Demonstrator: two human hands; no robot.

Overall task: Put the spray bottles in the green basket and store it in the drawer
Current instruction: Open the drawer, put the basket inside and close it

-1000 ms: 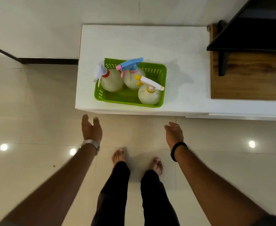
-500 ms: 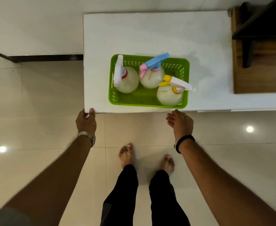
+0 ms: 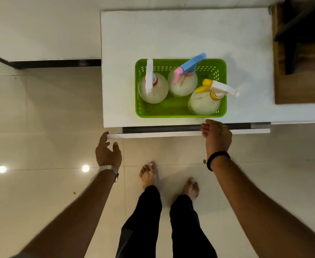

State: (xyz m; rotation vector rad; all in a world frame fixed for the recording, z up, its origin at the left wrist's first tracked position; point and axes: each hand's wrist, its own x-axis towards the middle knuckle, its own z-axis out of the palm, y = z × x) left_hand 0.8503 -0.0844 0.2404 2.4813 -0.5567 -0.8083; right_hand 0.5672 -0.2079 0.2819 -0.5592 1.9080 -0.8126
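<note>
The green basket [image 3: 179, 111] stands on the white cabinet top [image 3: 171, 34] near its front edge. Three pale round spray bottles stand in it: one with a white and red trigger [image 3: 153, 88], one with a blue and pink trigger [image 3: 182, 81], one with a yellow and white trigger [image 3: 204, 102]. Below it the drawer front [image 3: 162, 135] is pulled out a little, with a dark gap behind it. My left hand [image 3: 107, 151] touches the drawer front's left end, fingers apart. My right hand [image 3: 216, 135] curls over its top edge.
A wooden board [image 3: 302, 81] with a dark stand [image 3: 298, 25] on it lies at the cabinet's right. My bare feet [image 3: 149, 175] stand on the glossy tiled floor just in front of the drawer. A wall with dark skirting [image 3: 56, 63] runs at the left.
Both hands have risen from the floor side to the cabinet's front edge. The drawer front, shut before, now stands a little way out.
</note>
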